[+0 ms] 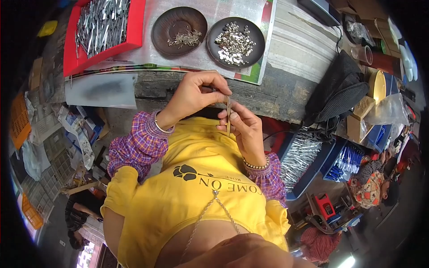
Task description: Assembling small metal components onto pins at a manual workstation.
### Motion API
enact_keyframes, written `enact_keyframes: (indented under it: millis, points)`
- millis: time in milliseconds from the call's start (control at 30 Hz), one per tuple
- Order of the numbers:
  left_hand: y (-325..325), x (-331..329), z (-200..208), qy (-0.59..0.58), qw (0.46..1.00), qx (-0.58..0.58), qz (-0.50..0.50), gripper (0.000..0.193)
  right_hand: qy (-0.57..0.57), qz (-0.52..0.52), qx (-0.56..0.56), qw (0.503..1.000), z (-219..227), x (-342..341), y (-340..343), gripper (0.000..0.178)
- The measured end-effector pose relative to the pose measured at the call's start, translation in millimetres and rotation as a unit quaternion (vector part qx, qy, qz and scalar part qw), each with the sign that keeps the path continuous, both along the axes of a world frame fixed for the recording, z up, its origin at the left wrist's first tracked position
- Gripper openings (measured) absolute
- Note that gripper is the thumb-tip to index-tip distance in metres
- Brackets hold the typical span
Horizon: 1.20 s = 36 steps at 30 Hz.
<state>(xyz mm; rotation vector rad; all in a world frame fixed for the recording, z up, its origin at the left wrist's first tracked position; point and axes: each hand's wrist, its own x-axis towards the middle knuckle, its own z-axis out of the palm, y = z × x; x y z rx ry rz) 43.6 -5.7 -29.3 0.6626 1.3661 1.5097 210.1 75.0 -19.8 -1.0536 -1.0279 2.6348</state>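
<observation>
Just in front of my yellow shirt, at the bench's near edge, both hands work on one slim metal piece [229, 117]. It stands nearly upright in the picture and is too narrow for me to tell its exact kind. My left hand [195, 92] is closed, thumb and forefinger pinched at the piece's upper end. Lower down, my right hand [246, 131] grips it between thumb and fingers. Beyond the hands lie a brown dish [163, 27] with a small heap of thin metal pins [187, 39] and a dark dish [259, 43] with many shiny little metal rounds [233, 43].
A red box [138, 27] full of slim metal pieces stands at the far left. A black mesh bag [337, 91] sits on the right of the wooden bench [286, 96]. Blue bins [297, 190] of metal and blue pieces stand lower right. Other people [368, 185] are farther off.
</observation>
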Motion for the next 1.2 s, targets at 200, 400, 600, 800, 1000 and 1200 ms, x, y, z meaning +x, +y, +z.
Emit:
enact_keyframes:
  millis: [200,400,600,800,1000,1200]
  points:
    - [0,1,4,-0.009,1.0,-0.013,-0.008,0.012,0.004,0.006,-0.004,1.0,-2,2,0,0.035]
    - [-1,2,2,-0.001,1.0,-0.011,0.001,0.012,0.001,-0.001,-0.021,1.0,3,1,-1,0.035]
    - [-3,2,-1,0.041,0.999,-0.004,-0.015,0.014,0.012,0.004,-0.023,1.0,3,1,0,0.035]
    - [-3,3,1,0.004,0.999,-0.013,-0.029,0.012,0.012,0.009,-0.001,1.0,5,4,1,0.032]
    - [-2,2,2,-0.05,0.998,-0.008,-0.03,0.012,0.021,0.04,0.083,0.996,8,6,7,0.028]
    - [-4,3,1,-0.032,0.999,0.001,-0.033,0.014,0.015,0.037,0.064,0.997,9,5,6,0.028]
